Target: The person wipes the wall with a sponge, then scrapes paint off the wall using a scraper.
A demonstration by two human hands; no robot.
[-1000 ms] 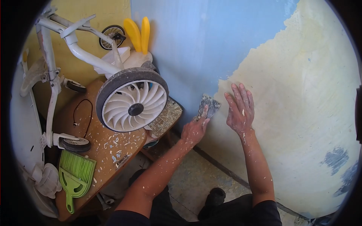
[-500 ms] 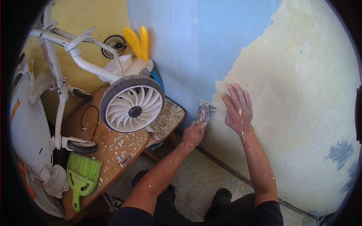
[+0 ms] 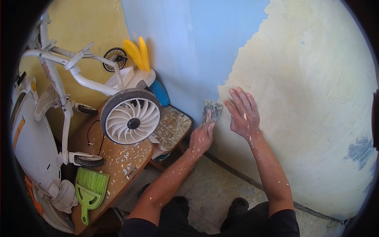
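Note:
My left hand [image 3: 200, 139] is closed round a scraper [image 3: 212, 111], its wide blade coated with paint flakes. The blade is against the wall at the lower end of the border between the blue paint [image 3: 215, 51] and the bared cream surface [image 3: 300, 102]. Spread fingers of my right hand [image 3: 244, 114] rest on the cream part, just right of the scraper. Bits of paint stick to both forearms. The scraper's handle is mostly hidden in my left hand.
At left, a wooden table [image 3: 128, 158] strewn with paint chips holds a white stroller-like frame with a big wheel [image 3: 132, 116]. A green brush [image 3: 90, 191] lies on its near corner. A flake-covered small surface [image 3: 173, 126] stands by the wall. Grey patches [image 3: 360, 150] mark the wall at right.
The scraper has turned, its blade now pointing more straight up along the paint border. My view has shifted slightly; my right hand still lies on the wall.

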